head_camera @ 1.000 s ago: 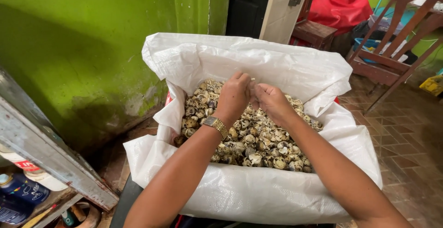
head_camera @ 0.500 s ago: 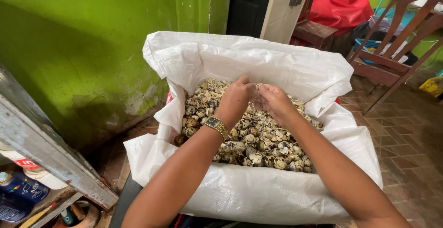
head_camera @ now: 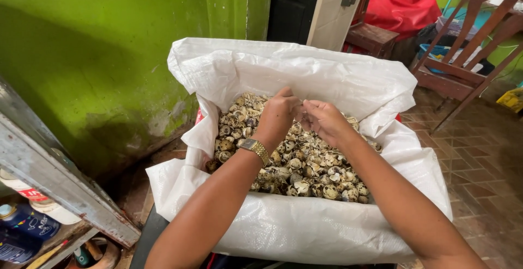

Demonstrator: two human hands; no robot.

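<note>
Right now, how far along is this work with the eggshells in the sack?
Done: the white sack already holds a thick layer of speckled shells. In hand: the left hand and right hand meet above the pile, fingers pinched together; whether they hold anything cannot be seen. Left: the sack still has room below its folded rim.

Blue labelled bottle (head_camera: 27, 226) and red-banded white bottle (head_camera: 32, 197), bottom-left.

green wall (head_camera: 109, 56) | red bag (head_camera: 400, 5) | wooden chair (head_camera: 468, 46) | brick floor (head_camera: 479, 154)
</note>
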